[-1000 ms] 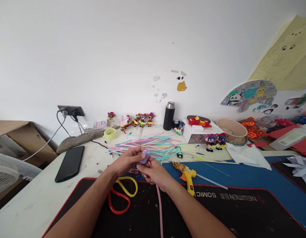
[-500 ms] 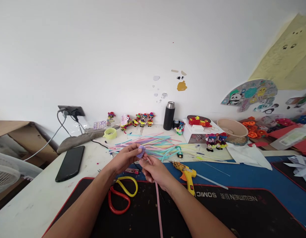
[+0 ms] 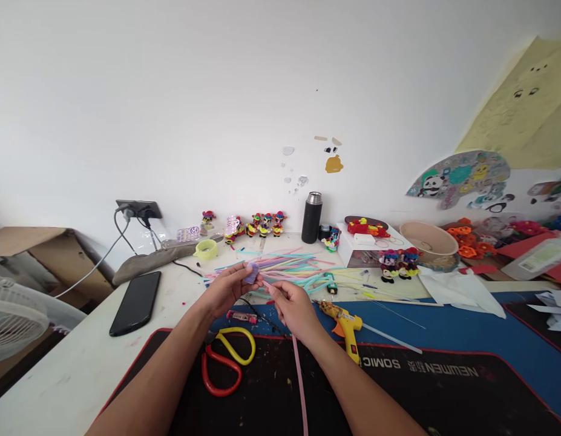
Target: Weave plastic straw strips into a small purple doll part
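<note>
Between the fingers of my left hand [image 3: 229, 289] is a small purple fuzzy piece [image 3: 252, 273], apparently wound from pipe cleaner. My right hand [image 3: 295, 309] pinches a pink pipe cleaner [image 3: 299, 375], whose short end points at the purple piece. Its long tail hangs from under my palm, down over the black mat. Whether the pink end touches the purple piece I cannot tell. Behind both hands lies a loose heap of pastel pipe cleaners [image 3: 284, 261]. Scissors with one red and one yellow handle [image 3: 238, 346] lie by my left forearm.
A yellow glue gun [image 3: 346, 327] with a clear stick rests right of my hands. A black phone [image 3: 135, 303] lies at left. Farther back stand a black flask [image 3: 311, 218], a roll of tape [image 3: 206, 249], several small figures [image 3: 266, 224] and a white box [image 3: 364, 242].
My right hand has drawn a little away from my left, so more of the pink pipe cleaner's end shows between them. The view has shifted slightly.
</note>
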Action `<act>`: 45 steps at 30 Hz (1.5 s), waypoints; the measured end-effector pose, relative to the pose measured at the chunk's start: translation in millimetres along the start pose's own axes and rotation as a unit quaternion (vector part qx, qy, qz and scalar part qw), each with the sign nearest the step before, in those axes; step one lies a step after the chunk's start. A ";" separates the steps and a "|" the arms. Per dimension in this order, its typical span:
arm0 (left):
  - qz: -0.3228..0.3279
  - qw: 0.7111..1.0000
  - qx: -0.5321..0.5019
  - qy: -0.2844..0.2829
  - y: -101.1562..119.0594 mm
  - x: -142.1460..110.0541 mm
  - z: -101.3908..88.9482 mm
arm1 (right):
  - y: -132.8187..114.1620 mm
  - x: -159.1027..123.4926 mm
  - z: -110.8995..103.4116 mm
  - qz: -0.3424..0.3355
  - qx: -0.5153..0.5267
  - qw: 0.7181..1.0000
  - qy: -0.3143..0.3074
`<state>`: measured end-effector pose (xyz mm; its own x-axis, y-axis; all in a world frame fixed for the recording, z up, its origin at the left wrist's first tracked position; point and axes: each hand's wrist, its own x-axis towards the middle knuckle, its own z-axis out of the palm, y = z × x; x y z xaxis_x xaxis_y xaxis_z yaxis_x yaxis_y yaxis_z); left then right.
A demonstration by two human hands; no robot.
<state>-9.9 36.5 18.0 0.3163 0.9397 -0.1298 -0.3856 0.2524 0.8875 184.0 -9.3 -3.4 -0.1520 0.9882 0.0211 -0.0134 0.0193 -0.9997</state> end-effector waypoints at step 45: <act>0.132 0.895 0.426 0.017 -16.4 3.4 2.6 | -10.4 1.9 -8.9 0.050 0.131 0.989 0.038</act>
<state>-0.3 34.9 4.2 0.2793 0.9508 0.1340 0.3630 -0.2338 0.9020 192.6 -6.2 7.0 -0.0911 0.9919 -0.0884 -0.2586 -0.1093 -0.9598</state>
